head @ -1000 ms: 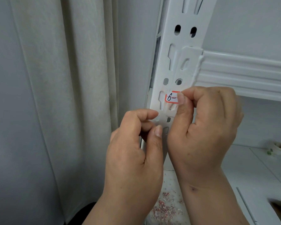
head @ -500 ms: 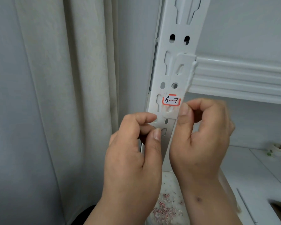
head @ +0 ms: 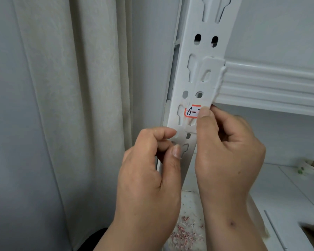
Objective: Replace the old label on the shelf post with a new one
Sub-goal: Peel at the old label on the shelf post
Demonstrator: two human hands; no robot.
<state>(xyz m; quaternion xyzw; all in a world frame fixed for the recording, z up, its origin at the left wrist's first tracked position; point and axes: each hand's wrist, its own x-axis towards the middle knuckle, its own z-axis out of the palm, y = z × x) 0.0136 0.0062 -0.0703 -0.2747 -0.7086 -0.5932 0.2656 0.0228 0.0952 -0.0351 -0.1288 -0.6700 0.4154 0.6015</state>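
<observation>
Right hand thumb presses label (post).

Red-edged "6-" label on white post

The right hand has risen again, its thumb now covering the label's right end, hiding the "7"

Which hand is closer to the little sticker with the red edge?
The right hand: its thumb presses on the right part of the label on the shelf post. The left hand is lower down the post, apart from the label.
</observation>
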